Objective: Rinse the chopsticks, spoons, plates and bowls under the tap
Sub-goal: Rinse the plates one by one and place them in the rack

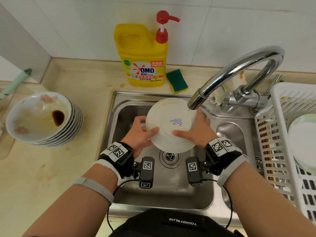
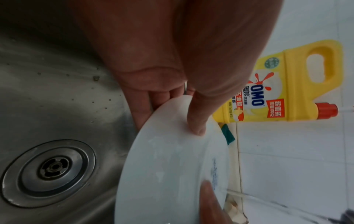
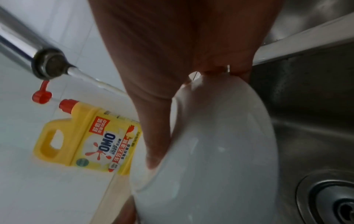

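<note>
- The white plate (image 1: pixel 171 124) is held over the sink (image 1: pixel 119 100), underside up, just below the tap (image 1: pixel 195 101).
- The left hand (image 1: pixel 142 132) and the right hand (image 1: pixel 196 129) each have their grip clamped on the plate's rim, thumbs on its underside.
- Dirty bowls (image 1: pixel 42 118) sit stacked on the tabletop (image 1: pixel 42 177).

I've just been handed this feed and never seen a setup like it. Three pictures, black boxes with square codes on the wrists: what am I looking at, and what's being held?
No machine here: a person wears cameras. The big picture comes from the head, looking down; the black boxes are wrist cameras, which give the two close, tilted pictures.

The left hand and right hand both grip a white plate, back side up, over the steel sink. The tap runs a thin stream onto the plate's far edge.

On the counter: a stack of dirty bowls to the left, a yellow detergent bottle and a sponge behind the sink. On the right, a white drying rack holds washed dishes.
</note>
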The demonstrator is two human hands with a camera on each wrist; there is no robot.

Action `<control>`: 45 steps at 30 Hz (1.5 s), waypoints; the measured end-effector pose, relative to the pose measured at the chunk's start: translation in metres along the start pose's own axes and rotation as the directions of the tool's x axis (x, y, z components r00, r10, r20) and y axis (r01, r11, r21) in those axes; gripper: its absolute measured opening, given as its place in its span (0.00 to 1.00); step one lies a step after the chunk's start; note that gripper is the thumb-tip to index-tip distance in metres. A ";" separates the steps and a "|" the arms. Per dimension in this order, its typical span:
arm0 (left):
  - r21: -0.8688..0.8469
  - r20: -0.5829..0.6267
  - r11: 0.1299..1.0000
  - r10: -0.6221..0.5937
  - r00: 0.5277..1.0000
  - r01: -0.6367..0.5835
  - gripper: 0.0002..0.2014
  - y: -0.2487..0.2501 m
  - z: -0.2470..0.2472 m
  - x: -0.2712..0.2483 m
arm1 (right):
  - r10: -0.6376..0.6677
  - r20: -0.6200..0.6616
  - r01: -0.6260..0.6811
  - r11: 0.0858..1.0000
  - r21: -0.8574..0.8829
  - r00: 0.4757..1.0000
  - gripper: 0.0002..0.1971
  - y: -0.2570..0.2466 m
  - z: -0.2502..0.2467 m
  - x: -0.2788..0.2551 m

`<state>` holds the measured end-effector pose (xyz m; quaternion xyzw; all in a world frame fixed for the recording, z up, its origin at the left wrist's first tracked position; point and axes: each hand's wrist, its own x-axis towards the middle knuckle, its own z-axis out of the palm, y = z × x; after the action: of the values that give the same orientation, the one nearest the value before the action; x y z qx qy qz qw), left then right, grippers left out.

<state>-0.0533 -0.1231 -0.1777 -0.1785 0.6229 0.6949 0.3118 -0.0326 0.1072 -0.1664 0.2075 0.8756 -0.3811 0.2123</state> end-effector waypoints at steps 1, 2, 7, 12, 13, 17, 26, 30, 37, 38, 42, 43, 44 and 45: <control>0.014 0.010 1.000 0.005 1.000 -0.005 0.28 0.000 0.002 -0.001 | 0.009 -0.012 -0.009 1.000 -0.005 1.000 0.74 -0.002 0.002 0.000; 0.025 0.018 1.000 0.009 1.000 -0.009 0.28 0.000 0.004 -0.002 | 0.016 -0.027 -0.016 1.000 0.001 0.999 0.77 -0.003 0.004 0.001; 0.075 0.066 0.996 0.035 0.997 -0.040 0.27 0.002 0.010 -0.004 | 0.103 -0.124 -0.098 0.994 0.043 0.987 0.71 -0.019 0.009 0.003; 0.134 0.104 0.988 0.064 0.993 -0.078 0.27 0.005 0.010 -0.006 | 0.170 -0.190 -0.126 0.967 0.221 0.967 0.55 -0.020 0.008 0.011; 0.138 0.110 0.987 0.072 0.991 -0.087 0.27 0.006 0.009 -0.006 | 0.157 -0.194 -0.099 0.955 0.279 0.968 0.50 -0.017 0.005 0.012; 0.114 0.092 0.990 0.074 0.993 -0.085 0.31 0.010 0.003 -0.005 | 0.038 -0.190 0.021 0.955 0.297 0.981 0.34 -0.003 -0.002 0.012; 0.095 0.092 0.992 0.080 0.993 -0.089 0.27 0.006 -0.001 -0.002 | -0.048 -0.085 0.051 0.998 0.035 0.995 0.65 -0.010 0.000 0.004; 0.119 0.127 0.989 0.069 0.990 -0.084 0.28 0.005 0.002 -0.002 | 0.130 -0.157 -0.103 0.980 0.168 0.979 0.59 -0.021 0.008 0.008; 0.088 0.078 0.994 0.060 0.995 -0.067 0.27 0.006 -0.008 -0.001 | -0.016 -0.149 0.056 0.961 0.271 0.989 0.35 -0.005 0.000 0.009; 0.079 0.063 0.995 0.064 0.996 -0.069 0.26 0.007 -0.009 -0.001 | -0.039 -0.101 0.066 0.956 0.287 0.994 0.41 -0.003 -0.001 0.006; 0.095 0.064 0.992 0.077 0.995 -0.083 0.27 0.009 -0.013 0.000 | -0.083 0.090 0.069 0.987 0.142 0.992 0.61 -0.003 -0.001 -0.002; 0.117 0.077 0.989 0.082 0.994 -0.091 0.27 0.009 -0.013 0.001 | -0.070 0.100 0.061 0.994 0.091 0.993 0.62 -0.005 0.000 -0.004; 0.138 0.090 0.986 0.086 0.992 -0.098 0.27 0.009 -0.011 0.001 | -0.042 0.089 0.037 0.997 0.067 0.995 0.62 -0.005 0.004 -0.002; 0.151 0.098 0.983 0.090 0.991 -0.105 0.27 0.008 -0.010 0.001 | -0.009 0.064 0.005 0.998 0.063 0.998 0.63 -0.007 0.007 -0.001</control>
<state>-0.0607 -0.1329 -0.1733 -0.0911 0.6684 0.6661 0.3182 -0.0334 0.0977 -0.1660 0.1986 0.8567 -0.4155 0.2322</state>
